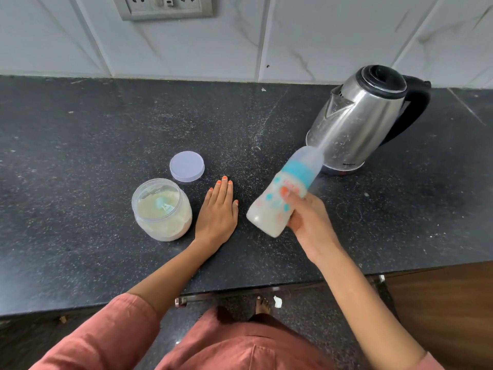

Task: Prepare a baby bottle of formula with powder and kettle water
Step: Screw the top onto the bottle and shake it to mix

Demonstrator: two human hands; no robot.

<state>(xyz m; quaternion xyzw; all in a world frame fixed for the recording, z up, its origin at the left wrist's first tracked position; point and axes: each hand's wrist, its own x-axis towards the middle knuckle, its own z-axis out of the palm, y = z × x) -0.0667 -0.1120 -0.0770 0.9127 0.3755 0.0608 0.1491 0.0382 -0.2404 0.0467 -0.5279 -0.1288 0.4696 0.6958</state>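
Sitting at the left of the dark speckled counter [80, 156] is a clear powder jar [161, 209], uncapped, about half full of pale formula powder with a light blue scoop [162, 205] lying in it. Its lilac lid [187, 166] lies flat on the counter just behind it, apart from the jar. Just right of the jar, the left hand [217, 212] rests palm down on the stone, fingers straight and together, grasping nothing. Further right, the right hand [306, 217] is closed around the lower body of the baby bottle [280, 198], held off the counter and tilted, its base toward the left hand and its clear cap pointing up and right; the bottle is blurred, holds milky liquid and carries a teal collar. Behind the bottle's cap stands a steel kettle [360, 121] with a black lid and handle, near the tiled wall [293, 36]. A switch plate [162, 6] sits on the wall at upper left.
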